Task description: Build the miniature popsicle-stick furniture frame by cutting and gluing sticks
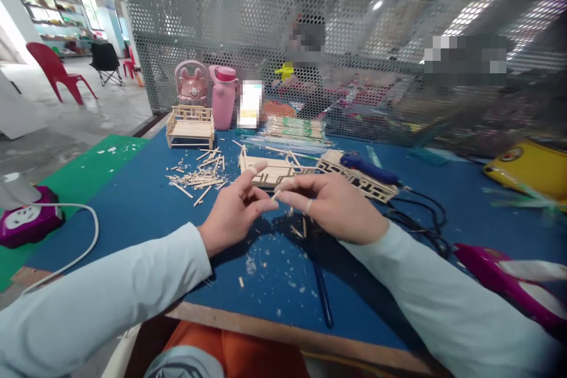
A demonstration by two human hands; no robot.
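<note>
In the middle of the table, my right hand (343,204) pinches a short wooden stick (275,195) between thumb and fingers. Curled in from the other side, my left hand (233,209) has its thumb and a finger at the same stick's near end, its index finger raised. Pale wraps show on some fingers of both hands. Just behind them stands a small wooden frame model (266,172) with railings, partly hidden by my fingers. A finished-looking miniature wooden bed or bench (190,129) sits farther back left. Loose cut sticks (204,177) lie in a pile left of my hands.
A blue glue gun (367,168) rests on a wooden lattice piece (354,180), its black cables trailing right. A dark pen-like tool (323,289) lies near the front edge. Behind are a pink bottle (224,100), bundled sticks (295,128) and a mesh screen (248,23); purple power strips (33,218) flank the table.
</note>
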